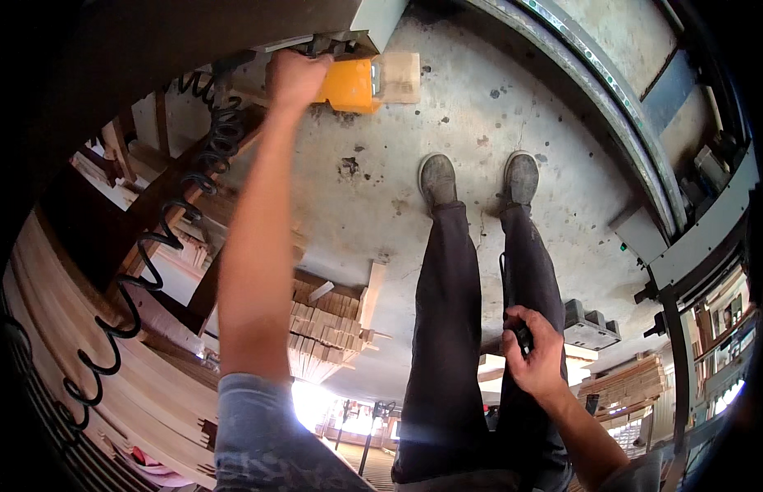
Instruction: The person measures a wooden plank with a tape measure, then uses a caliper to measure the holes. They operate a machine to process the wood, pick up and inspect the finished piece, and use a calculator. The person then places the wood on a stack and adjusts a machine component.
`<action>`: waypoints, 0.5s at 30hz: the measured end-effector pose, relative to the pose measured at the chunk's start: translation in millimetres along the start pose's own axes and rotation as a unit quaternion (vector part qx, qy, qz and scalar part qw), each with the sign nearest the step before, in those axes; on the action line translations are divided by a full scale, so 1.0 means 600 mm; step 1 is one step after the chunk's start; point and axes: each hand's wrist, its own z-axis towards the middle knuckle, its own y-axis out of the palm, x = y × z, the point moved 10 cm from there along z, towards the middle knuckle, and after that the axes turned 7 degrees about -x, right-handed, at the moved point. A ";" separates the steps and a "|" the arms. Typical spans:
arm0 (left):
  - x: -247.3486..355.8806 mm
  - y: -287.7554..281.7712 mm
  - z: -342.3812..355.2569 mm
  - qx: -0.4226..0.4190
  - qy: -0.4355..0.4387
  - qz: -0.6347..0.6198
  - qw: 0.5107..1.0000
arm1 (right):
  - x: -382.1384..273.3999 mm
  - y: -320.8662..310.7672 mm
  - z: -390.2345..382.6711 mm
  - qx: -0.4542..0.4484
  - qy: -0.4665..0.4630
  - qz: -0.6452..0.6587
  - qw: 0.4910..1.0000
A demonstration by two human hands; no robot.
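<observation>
My left hand [295, 79] reaches far forward, its fingers curled closed beside a yellow plastic or metal cover [349, 85]. What the fingers grip, if anything, is hidden by the hand and by the dark machine edge above it. A pale flat block, apparently wood [400, 78], sticks out from the right end of the yellow cover. In front of my right thigh, my right hand [535, 353] is wrapped round a small black object [523, 338]. Only part of that object shows between thumb and fingers, so its kind is unclear.
A black coiled hose [162, 234] hangs along the left, over long wooden boards [111, 344]. Stacked wood strips [322, 324] lie near my left arm. A curved metal rail [607, 90] runs at the right. A grey box [591, 326] and more stacked wood [623, 385] stand beside my right leg.
</observation>
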 end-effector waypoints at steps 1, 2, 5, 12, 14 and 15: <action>-0.008 0.020 0.006 -0.116 0.025 -0.108 0.987 | -0.004 -0.002 0.001 0.001 -0.006 -0.006 1.000; 0.034 0.037 -0.015 -0.194 0.007 -0.135 0.972 | 0.002 -0.001 -0.009 0.011 -0.001 -0.009 1.000; 0.015 0.040 -0.005 -0.278 -0.026 -0.161 0.947 | 0.002 0.001 -0.009 0.005 0.004 0.002 1.000; 0.050 -0.014 -0.054 0.206 -0.058 0.210 0.954 | 0.007 0.004 -0.010 -0.004 0.010 -0.003 1.000; -0.013 -0.003 -0.003 0.004 -0.010 -0.002 1.000 | 0.005 0.007 -0.010 -0.004 -0.006 -0.005 1.000; -0.024 0.008 0.009 -0.097 0.016 -0.108 0.989 | 0.006 0.007 -0.005 0.000 -0.012 -0.003 1.000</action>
